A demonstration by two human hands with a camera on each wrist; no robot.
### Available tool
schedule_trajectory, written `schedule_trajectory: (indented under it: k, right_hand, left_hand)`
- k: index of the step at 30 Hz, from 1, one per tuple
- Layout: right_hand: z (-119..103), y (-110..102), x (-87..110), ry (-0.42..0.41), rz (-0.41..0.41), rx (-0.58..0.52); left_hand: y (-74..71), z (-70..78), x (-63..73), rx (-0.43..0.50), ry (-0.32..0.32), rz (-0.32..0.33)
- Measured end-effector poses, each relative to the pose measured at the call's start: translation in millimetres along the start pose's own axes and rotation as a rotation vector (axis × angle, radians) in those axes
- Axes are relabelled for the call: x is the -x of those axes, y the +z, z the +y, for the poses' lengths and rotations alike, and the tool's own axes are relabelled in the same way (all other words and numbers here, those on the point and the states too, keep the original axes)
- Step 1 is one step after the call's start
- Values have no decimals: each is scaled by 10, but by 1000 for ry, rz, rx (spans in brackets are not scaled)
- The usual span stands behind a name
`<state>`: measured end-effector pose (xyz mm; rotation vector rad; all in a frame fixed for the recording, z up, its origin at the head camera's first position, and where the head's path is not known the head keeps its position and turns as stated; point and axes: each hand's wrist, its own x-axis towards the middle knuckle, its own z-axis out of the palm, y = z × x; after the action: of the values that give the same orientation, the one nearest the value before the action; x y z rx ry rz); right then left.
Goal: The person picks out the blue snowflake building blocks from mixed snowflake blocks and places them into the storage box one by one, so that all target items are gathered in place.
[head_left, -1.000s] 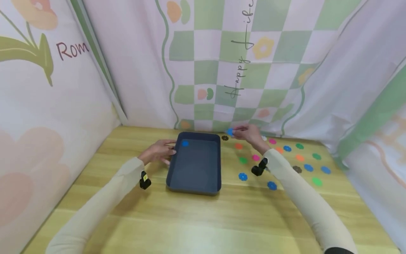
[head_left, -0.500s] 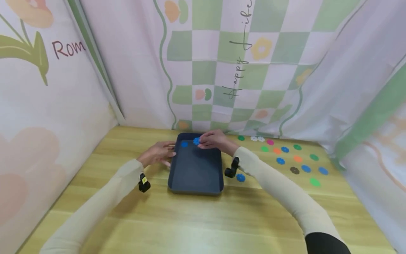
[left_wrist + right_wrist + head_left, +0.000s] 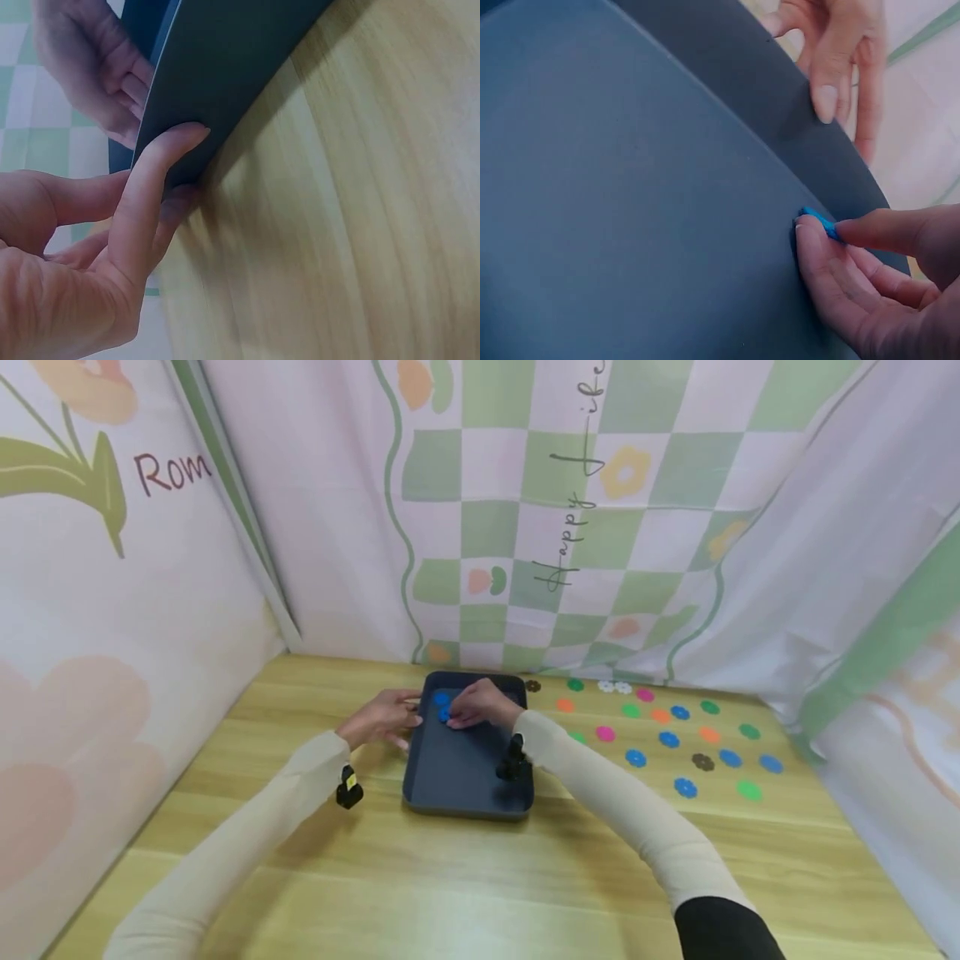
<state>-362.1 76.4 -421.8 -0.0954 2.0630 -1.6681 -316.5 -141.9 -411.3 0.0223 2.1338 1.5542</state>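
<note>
My right hand point(image 3: 480, 703) is inside the dark grey tray point(image 3: 468, 785), near its far left corner. Thumb and fingertips pinch a small blue flower-shaped disc point(image 3: 821, 223), tilted on edge low over the tray floor in the right wrist view. Another blue flower-shaped disc point(image 3: 441, 699) lies in the tray just beyond it. Along the tray's left side is my left hand point(image 3: 381, 718), its fingers spread and nearly straight. In the left wrist view one finger point(image 3: 161, 154) lies against the tray's outer wall, while others reach the rim.
Several flower-shaped discs in blue, green, orange, pink, white and brown are scattered right of the tray on the wooden table point(image 3: 465, 893), among them a blue one point(image 3: 686, 787) and a brown one point(image 3: 702, 762). A patterned curtain point(image 3: 555, 527) hangs behind the table.
My right hand has carried the blue disc leftward from the table's far side into the tray and lowered it beside the first one. The left hand has stayed at the tray's side.
</note>
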Motion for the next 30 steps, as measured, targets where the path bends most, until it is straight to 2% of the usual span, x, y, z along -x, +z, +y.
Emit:
schedule_trajectory:
  k: [4, 10, 15, 24, 30]
  right_hand:
    - [-2, 53, -22, 21, 26, 23]
    - [-10, 88, -21, 44, 45, 86]
    - [-29, 121, -34, 49, 21, 111]
    - [-64, 114, -99, 55, 13, 124]
    - [-62, 130, -79, 42, 19, 75]
  left_hand:
    - [10, -1, -3, -12, -5, -6]
    - [14, -23, 12, 19, -13, -43]
    - [2, -26, -15, 12, -26, -39]
    - [-12, 16, -26, -28, -10, -8]
    - [-30, 29, 0, -34, -19, -7]
